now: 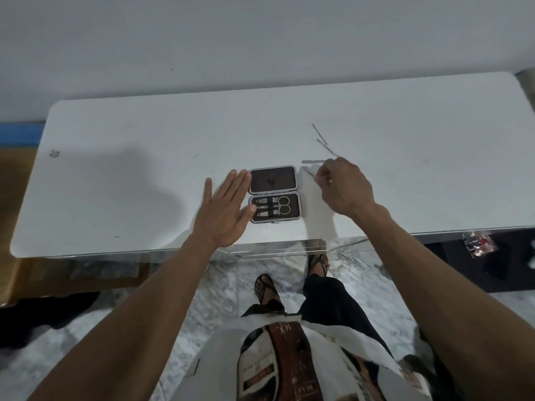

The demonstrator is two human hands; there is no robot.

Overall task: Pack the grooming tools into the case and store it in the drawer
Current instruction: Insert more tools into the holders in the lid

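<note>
A small brown grooming case [274,194] lies open on the white table [144,169]. Scissors [282,205] and two clippers [262,210] sit strapped in its near half; the far half [273,180] holds nothing. My left hand [225,209] rests flat and open against the case's left side. Just right of the case, my right hand [344,188] pinches a thin metal tool [309,172] at the table top. Three more slim metal tools lie loose beyond it: one flat [314,161], one curved [327,147], one thin rod [319,134].
The table stands against a pale wall, its front edge near my legs. A shelf or drawer front [275,250] shows under the table edge. Dark items [498,261] sit low at the right, a brown box [11,227] at the left. Marble floor below.
</note>
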